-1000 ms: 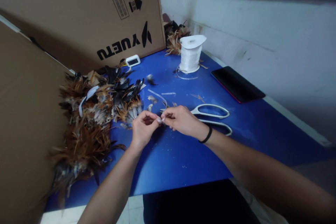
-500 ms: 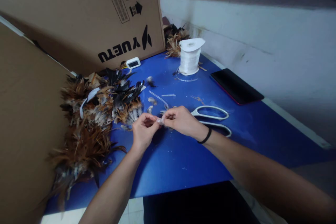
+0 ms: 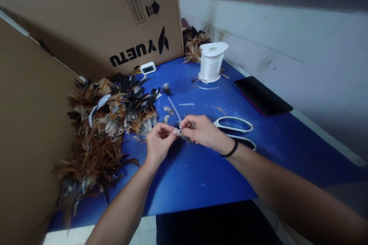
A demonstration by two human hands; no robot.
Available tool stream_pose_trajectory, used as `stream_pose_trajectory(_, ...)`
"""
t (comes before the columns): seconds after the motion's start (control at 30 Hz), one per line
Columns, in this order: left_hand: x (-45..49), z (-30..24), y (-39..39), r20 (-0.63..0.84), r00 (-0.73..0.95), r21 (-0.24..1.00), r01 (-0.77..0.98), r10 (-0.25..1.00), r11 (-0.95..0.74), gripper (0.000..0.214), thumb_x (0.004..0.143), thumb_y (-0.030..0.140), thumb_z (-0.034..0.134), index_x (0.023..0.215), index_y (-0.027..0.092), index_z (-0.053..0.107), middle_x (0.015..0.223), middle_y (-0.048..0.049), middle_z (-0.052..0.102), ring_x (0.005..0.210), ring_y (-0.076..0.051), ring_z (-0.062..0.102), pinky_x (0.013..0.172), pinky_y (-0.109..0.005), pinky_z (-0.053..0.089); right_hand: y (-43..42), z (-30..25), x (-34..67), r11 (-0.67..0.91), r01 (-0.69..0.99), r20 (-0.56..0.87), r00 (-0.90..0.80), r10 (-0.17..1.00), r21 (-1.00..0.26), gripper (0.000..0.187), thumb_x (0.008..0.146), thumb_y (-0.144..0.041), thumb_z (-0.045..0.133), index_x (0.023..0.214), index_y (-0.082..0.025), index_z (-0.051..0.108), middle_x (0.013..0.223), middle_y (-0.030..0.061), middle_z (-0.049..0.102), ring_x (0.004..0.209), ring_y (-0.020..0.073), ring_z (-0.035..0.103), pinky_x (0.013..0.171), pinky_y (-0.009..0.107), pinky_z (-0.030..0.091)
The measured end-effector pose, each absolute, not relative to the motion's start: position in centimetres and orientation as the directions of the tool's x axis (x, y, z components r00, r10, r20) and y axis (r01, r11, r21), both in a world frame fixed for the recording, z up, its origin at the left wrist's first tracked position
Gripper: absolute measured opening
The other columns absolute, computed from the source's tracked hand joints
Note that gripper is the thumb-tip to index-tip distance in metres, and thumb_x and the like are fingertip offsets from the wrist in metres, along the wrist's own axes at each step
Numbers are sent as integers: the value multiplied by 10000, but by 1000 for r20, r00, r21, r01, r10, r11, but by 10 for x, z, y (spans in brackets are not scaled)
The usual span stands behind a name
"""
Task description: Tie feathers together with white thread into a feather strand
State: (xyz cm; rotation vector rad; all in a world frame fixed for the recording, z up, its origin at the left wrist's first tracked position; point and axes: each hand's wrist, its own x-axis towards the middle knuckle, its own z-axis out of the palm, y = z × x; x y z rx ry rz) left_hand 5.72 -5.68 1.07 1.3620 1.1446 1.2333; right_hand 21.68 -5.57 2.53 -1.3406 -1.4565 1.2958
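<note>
Over the blue table, my left hand (image 3: 159, 141) pinches the bunched end of a narrow, see-through white ribbon (image 3: 174, 108). My right hand (image 3: 203, 132), with a black band on its wrist, is closed at the same spot, thumb and forefinger on the ribbon. The ribbon's free end runs away from me towards the back. Whether the bunch is a knot or a fold is too small to tell. Under the right fingers some greyish fluff shows. Scissors with white handles (image 3: 234, 123) lie behind my right hand, their blades mostly hidden by it.
Brown and black feather bunches (image 3: 94, 157) cover the table's left side. A spool of white ribbon (image 3: 212, 63) stands at the back, near a dark tablet (image 3: 262, 95) and a small white digital display (image 3: 148, 68). Large cardboard (image 3: 86, 19) walls the left and back.
The ribbon's free end has gone from curved to straighter. My right fingers have shifted slightly on the bunched part, while my left hand keeps its pinch. The view has turned a little left.
</note>
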Motion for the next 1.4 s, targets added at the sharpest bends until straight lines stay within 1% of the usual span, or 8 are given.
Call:
stream_pose_trajectory(0.2,57,9,-57,133,63,989,52,989,-136,195,642,218,730,711,162,557,760,-28,677,686,-146,657,669,-291,553,-57,26,215,-136,196,-175,-199,964,-971,151,701,-300,614,667,-154,595,443,-52,480,337,48,404,335,171,295)
stream_pose_trajectory(0.53,60,11,-58,91,60,995,31,994,-93,208,632,237,740,694,170,553,729,-17,677,648,-141,653,640,-286,557,-58,27,212,-180,173,-208,-162,965,-968,67,697,-216,544,650,-168,544,370,-82,413,297,44,357,312,158,230)
stream_pose_trajectory(0.73,59,10,-57,108,53,994,27,993,-109,204,635,226,737,692,170,549,728,-14,679,655,-140,655,642,-280,556,-59,38,214,-243,160,-271,-184,945,-957,40,679,-177,590,670,-158,555,409,-58,482,352,58,438,357,160,345)
stream_pose_trajectory(0.83,59,9,-57,115,61,993,30,991,-117,198,641,223,732,695,170,550,729,-16,679,665,-140,656,652,-280,554,-59,39,215,-241,186,-274,-182,944,-953,69,676,-196,609,644,-151,567,429,-43,505,370,61,455,365,160,355)
stream_pose_trajectory(1.1,60,10,-58,50,38,998,22,998,-51,243,618,265,752,682,165,540,681,12,626,600,-120,622,600,-268,556,-60,30,213,-188,162,-215,-165,963,-969,64,699,-221,560,662,-168,556,400,-63,470,308,51,393,318,161,282)
stream_pose_trajectory(1.23,61,11,-58,-44,24,993,-105,999,46,294,591,270,773,692,163,519,663,52,535,571,-85,571,561,-264,567,-62,26,215,-61,211,-102,-189,977,-976,98,716,-252,548,655,-176,538,443,-45,514,358,63,451,361,170,324)
stream_pose_trajectory(1.33,62,13,-59,-121,45,975,-180,992,127,309,595,260,772,710,160,503,656,57,528,573,-81,571,555,-263,571,-62,23,216,32,275,-28,-212,977,-961,98,731,-249,526,665,-179,544,461,-34,540,400,79,502,404,180,357)
stream_pose_trajectory(1.4,62,14,-59,-167,56,963,-205,984,175,316,599,251,770,721,161,492,629,55,537,576,-93,590,549,-259,570,-62,23,217,40,294,-26,-216,976,-955,86,734,-232,513,674,-179,545,477,-26,561,419,88,528,416,183,371)
